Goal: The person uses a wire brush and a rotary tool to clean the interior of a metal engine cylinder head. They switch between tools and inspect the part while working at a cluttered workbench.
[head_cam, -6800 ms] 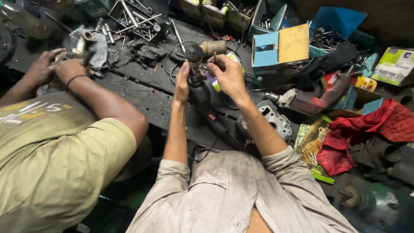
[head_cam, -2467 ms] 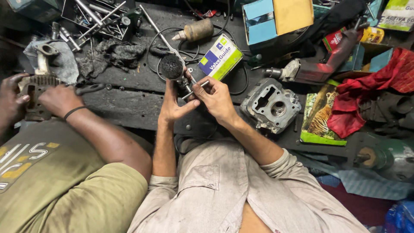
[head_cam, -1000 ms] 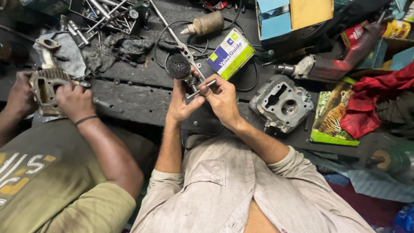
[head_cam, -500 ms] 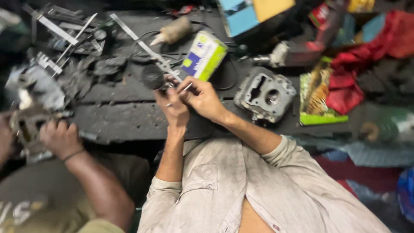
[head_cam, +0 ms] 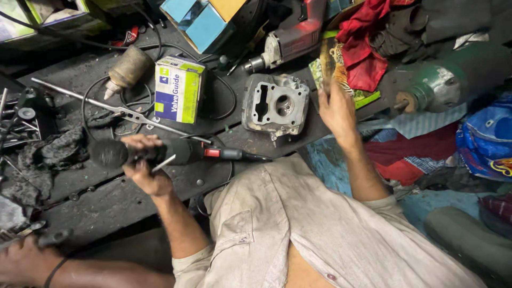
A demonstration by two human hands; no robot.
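the bench is dark, greasy wood, and the metal cylinder head lying flat near its middle serves as the landmark here. left of the head, and a little nearer the person, the left hand is wrapped around the dark body of a power tool, fingers curled shut over the housing and a thin metal pin pinched along with it. the tool lies roughly level, its round black end pointing away from the head and its red switch and cable end pointing toward the head's near corner. right of the head, the right hand is raised over the bench edge, fingers loosely bent and partly open; whether it touches the printed packet beneath it cannot be told.

packages: above the head, at the far edge, sits a blue and orange carton. left of the head stands a white box with green edges and a blue panel, lying on a black cable loop. right of the head a flat green packet lies under a red rag. a long steel rod runs left of the head, past the box's near side.

at the far left corner, another person's hand rests on the bench.
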